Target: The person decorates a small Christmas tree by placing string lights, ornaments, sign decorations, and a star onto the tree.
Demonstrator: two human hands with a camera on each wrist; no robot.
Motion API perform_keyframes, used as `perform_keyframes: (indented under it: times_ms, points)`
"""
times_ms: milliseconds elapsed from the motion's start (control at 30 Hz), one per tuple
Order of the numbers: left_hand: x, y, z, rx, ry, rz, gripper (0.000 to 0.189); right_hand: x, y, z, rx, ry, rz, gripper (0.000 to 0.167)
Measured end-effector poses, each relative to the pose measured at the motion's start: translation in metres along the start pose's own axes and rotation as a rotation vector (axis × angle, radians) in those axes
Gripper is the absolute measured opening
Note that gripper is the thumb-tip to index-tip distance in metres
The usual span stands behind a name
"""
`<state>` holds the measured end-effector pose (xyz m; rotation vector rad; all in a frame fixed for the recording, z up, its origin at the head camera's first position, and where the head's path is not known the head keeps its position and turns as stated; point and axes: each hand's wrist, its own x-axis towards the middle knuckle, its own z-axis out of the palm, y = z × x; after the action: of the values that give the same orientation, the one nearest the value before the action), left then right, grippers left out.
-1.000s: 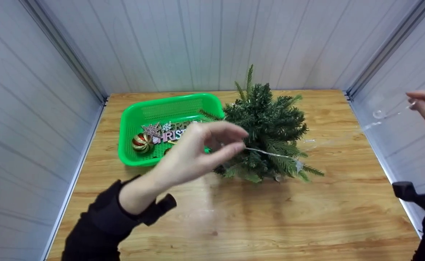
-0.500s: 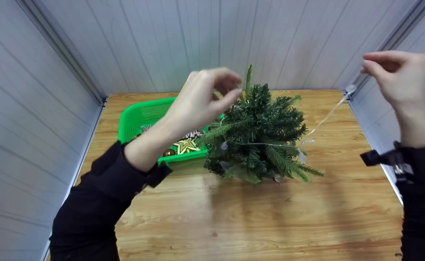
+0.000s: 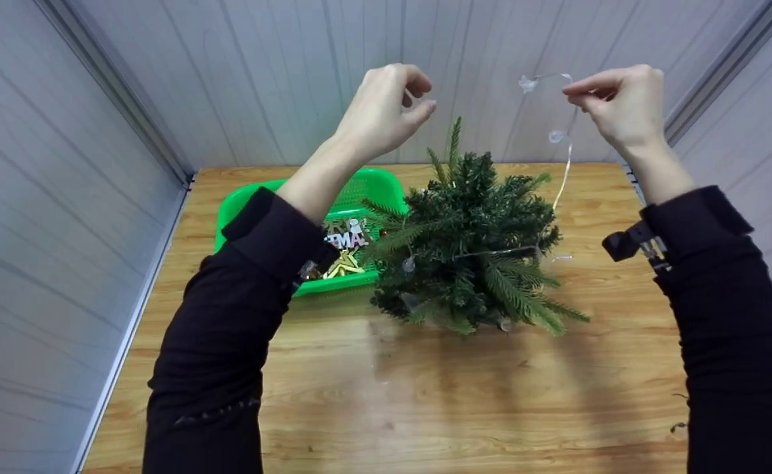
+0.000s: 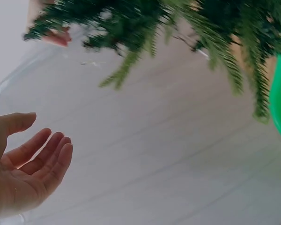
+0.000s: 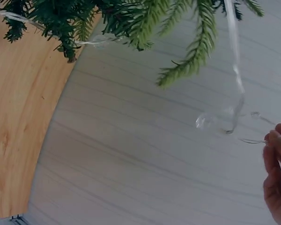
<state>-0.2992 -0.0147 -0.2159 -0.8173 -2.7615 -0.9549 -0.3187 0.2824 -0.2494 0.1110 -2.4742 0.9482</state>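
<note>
A small green Christmas tree (image 3: 478, 224) stands on the wooden table. My right hand (image 3: 622, 108), raised behind and to the right of it, pinches a clear string light (image 3: 568, 164) between thumb and fingertips. Its loose end carries a star-like clear ornament (image 3: 528, 83), and a round one (image 3: 556, 136) hangs below the fingers. From there the wire runs down to the tree's right side and across its front. Up at the left of the treetop is my left hand (image 3: 386, 112), fingers loosely bent; the left wrist view shows its palm (image 4: 23, 187) holding nothing.
Left of the tree sits a green basket (image 3: 382, 184), partly behind my left sleeve. In it lie a gold star (image 3: 344, 265) and a glittery letter sign (image 3: 353, 240). Ribbed white walls (image 3: 280, 79) enclose the table's back and sides.
My left hand has let go of the wire in front of the tree and risen up and back. The right hand has swung in from the far right toward the treetop, carrying the string light's end.
</note>
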Motion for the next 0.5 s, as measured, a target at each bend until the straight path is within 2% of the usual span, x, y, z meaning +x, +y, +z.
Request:
perform_keyframes:
  times_ms: [100,200,267,400,500]
  points:
    - [0.006,-0.007,0.003,0.03,-0.009,-0.034,0.031,0.004,-0.006,0.011,0.073,0.0,-0.062,0.01]
    - [0.013,-0.013,0.005,0.061,-0.012,-0.05,0.037,0.007,-0.014,0.021,0.129,-0.047,-0.102,0.009]
    - [0.018,-0.017,0.007,0.08,-0.031,-0.034,0.044,0.006,-0.02,0.028,0.164,-0.088,-0.127,0.008]
    - [0.027,-0.025,0.016,0.089,-0.118,0.012,0.056,0.004,-0.029,0.041,0.245,-0.144,-0.219,0.007]
    - [0.031,-0.03,0.025,0.062,-0.164,0.029,0.054,0.001,-0.036,0.047,0.339,-0.172,-0.278,0.006]
